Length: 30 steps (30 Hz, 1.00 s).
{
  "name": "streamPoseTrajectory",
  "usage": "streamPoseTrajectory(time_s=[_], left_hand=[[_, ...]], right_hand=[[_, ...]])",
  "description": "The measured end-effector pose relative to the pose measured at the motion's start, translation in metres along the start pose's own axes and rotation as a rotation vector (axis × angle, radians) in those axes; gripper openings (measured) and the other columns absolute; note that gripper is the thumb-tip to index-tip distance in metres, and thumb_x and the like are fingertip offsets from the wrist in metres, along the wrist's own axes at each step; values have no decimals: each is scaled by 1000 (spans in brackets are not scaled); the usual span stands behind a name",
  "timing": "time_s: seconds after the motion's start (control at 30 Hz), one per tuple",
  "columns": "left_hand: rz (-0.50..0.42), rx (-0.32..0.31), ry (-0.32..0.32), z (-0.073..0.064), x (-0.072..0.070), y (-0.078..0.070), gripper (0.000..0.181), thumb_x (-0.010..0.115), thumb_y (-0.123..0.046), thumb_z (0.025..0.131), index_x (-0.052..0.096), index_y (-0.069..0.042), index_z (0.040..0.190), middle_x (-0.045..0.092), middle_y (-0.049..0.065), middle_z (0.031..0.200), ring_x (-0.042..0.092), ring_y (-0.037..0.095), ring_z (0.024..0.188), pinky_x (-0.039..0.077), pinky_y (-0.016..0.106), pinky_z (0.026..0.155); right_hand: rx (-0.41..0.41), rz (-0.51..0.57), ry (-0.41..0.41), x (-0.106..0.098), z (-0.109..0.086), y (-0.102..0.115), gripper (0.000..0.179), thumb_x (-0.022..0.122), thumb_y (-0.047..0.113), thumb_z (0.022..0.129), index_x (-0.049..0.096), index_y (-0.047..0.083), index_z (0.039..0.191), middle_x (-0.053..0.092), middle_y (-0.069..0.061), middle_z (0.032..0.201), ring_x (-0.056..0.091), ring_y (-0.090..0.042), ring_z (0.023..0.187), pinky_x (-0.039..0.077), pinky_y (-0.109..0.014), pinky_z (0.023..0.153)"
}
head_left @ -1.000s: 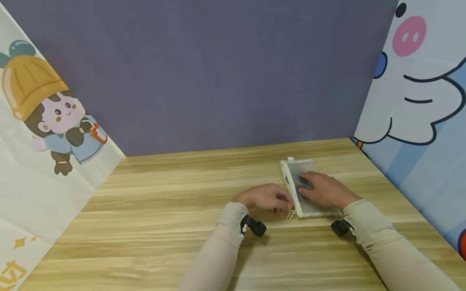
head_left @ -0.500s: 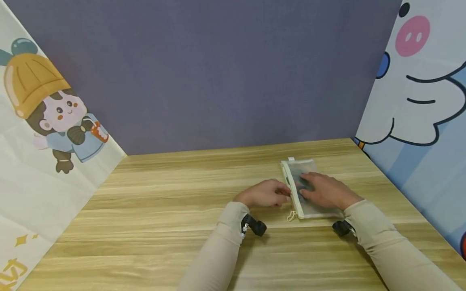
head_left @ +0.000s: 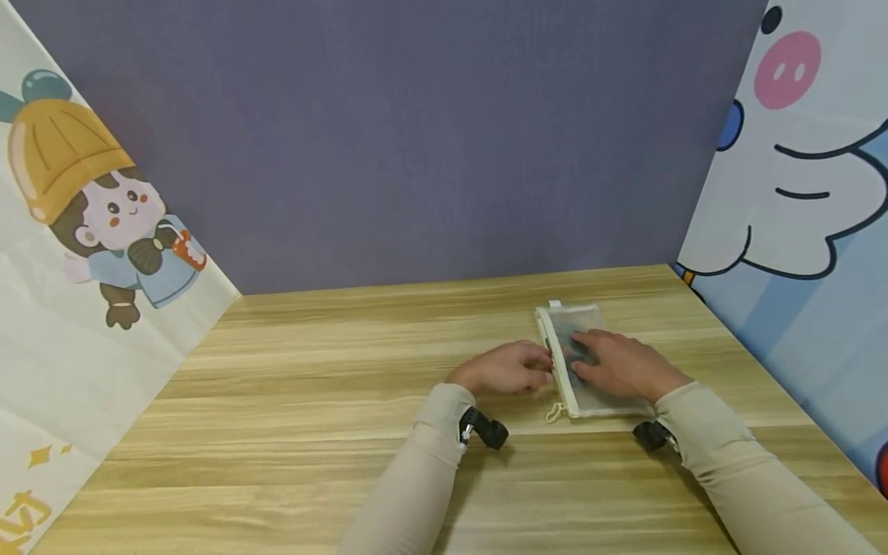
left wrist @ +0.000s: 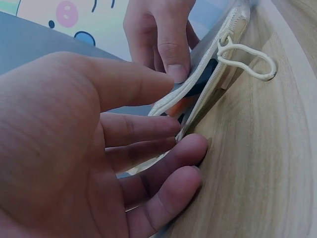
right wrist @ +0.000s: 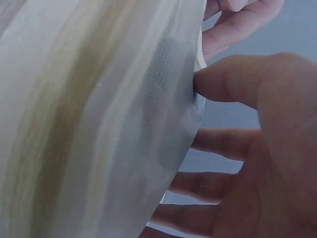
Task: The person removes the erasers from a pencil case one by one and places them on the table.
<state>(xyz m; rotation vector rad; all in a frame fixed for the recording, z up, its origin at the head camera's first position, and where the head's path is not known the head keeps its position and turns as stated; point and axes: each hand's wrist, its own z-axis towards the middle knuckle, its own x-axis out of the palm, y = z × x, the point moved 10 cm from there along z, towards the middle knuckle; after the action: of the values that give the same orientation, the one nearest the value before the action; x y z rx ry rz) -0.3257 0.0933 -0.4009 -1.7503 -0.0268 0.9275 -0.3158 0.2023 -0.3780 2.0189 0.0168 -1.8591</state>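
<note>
A translucent zippered pouch (head_left: 610,401) lies on the table with a pale zip edge facing left. In the left wrist view its zip (left wrist: 210,87) stands parted, and dark and orange contents (left wrist: 181,105) show inside; their kind cannot be told. My left hand (head_left: 506,368) is at this opening, fingers loosely bent, fingertips by the zip edges and the thumb apart from them. My right hand (head_left: 627,364) rests on top of the pouch with fingers spread. A cord loop (left wrist: 255,62) hangs from the zip pull at the near end.
The wood-grain table (head_left: 312,432) stretches left and in front of the pouch. A grey-purple panel (head_left: 416,139) closes off the back. Printed cartoon sheets stand on the left (head_left: 42,370) and right (head_left: 784,231).
My left hand has moved from the cord loop at the pouch's near corner up along the zip edge to its middle. The right hand stays on the pouch.
</note>
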Motion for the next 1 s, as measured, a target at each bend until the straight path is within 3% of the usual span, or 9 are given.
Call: streamPoseTrajectory(time_s=[0.13,0.27,0.4,0.6,0.77,1.0], left_hand=[[50,-5,-9,-2,-4,1,20,56,-21,93,66,-9,105,56,0,102,53,8,61,46,22,64],[179,-6,-43,-4,-9,3,21,55,-25,93,69,-11,101,50,-4,128,54,3,92,42,18,81],[293,4,-44,-3,-7,1,26,54,-25,93,68,-11,110,46,-1,135,41,4,119,34,16,94],[406,34,-38,0,-3,-3,30,53,-23,92,64,-11,118,47,-1,135,37,5,125,27,15,99],[460,19,-38,1,-2,-3,32,56,-21,90,62,-13,121,46,-3,136,36,6,127,25,16,101],[513,28,-18,1,1,-4,35,55,-19,90,60,-14,124,45,-2,136,35,6,127,24,16,101]], right_hand=[[-15,-9,-33,-3,2,5,61,52,43,92,43,4,138,43,-23,136,42,-44,119,39,-58,85],[-21,-18,-64,-5,7,9,61,47,47,93,46,4,136,47,-22,132,46,-42,116,41,-57,83],[19,-25,-54,-5,11,7,64,42,53,93,48,5,134,51,-21,128,51,-42,110,43,-57,77],[48,-38,-17,-9,18,6,68,39,61,91,54,3,125,60,-19,112,60,-33,89,46,-49,67],[55,-2,44,-11,24,6,61,43,57,91,58,4,115,63,-11,94,55,-18,67,42,-36,56],[43,28,122,-13,31,9,52,47,54,91,61,6,104,59,-4,82,52,-18,60,39,-33,51]])
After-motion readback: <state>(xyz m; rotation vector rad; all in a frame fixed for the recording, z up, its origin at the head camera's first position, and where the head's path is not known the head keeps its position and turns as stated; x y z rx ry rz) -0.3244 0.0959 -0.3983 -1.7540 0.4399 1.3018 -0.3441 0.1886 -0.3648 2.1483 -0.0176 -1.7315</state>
